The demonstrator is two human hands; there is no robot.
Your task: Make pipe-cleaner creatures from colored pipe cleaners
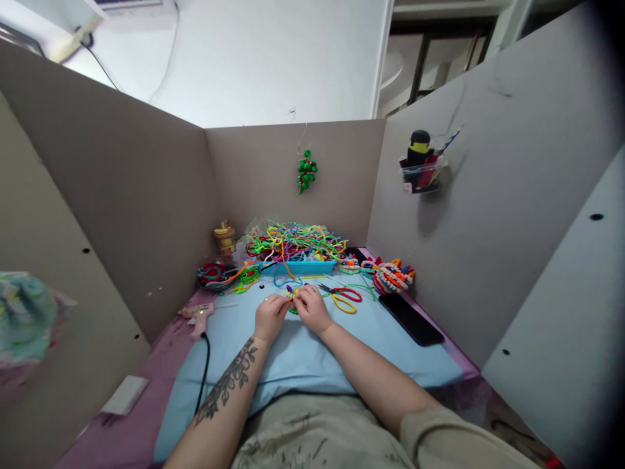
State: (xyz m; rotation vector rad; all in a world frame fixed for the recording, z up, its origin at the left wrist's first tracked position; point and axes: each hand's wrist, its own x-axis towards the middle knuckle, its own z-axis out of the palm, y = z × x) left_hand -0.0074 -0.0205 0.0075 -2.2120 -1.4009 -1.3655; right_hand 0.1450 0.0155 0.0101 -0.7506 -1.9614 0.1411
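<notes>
My left hand (271, 317) and my right hand (313, 309) meet above the blue cloth, each with its fingers pinched. Between them is a small multicoloured cord piece (293, 310) with green, yellow and purple parts showing. The fingers cover most of it, so its exact shape is hidden. Just right of my right hand lie scissors (346, 305) with one red and one yellow handle loop. Loose green and blue cords run across the cloth behind the hands.
A blue tray (312, 268) heaped with bright cords stands at the back. On the left, a pink glue gun (201, 316) trails a black cable. A phone (410, 319) and cord bundles (392, 277) lie right. Grey panels (293, 140) enclose the table on three sides.
</notes>
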